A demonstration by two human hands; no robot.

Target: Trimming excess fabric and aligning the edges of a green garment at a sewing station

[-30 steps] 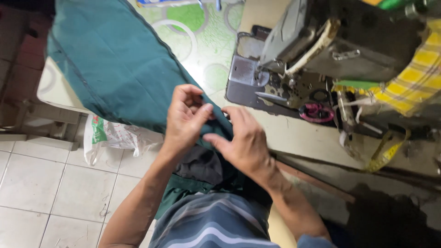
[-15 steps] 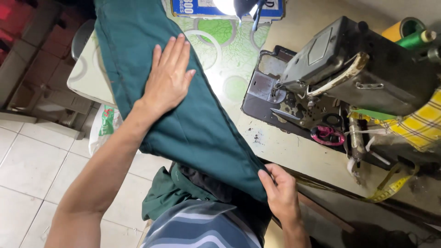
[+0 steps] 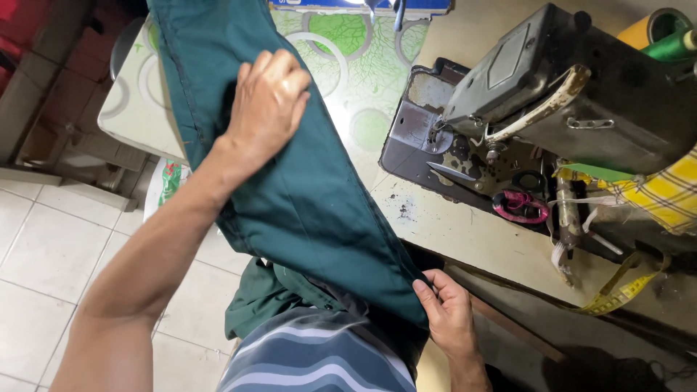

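Pressing left hand (image 3: 267,101) flat on green cloth (image 3: 312,196) | right hand (image 3: 450,312) grip pinching its corner

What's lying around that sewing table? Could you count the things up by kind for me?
Dark green cloth garment, under the left hand and pinched at its end by the right hand: 1
Grey metal sewing machine: 1
Pink-handled scissors: 1
Yellow measuring tape: 1
Thread cones, yellow and green: 2
Total: 6

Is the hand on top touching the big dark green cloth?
Touching. The head view shows the left hand lying palm-down, fingers curled, right on the long dark green cloth, with no gap between them.
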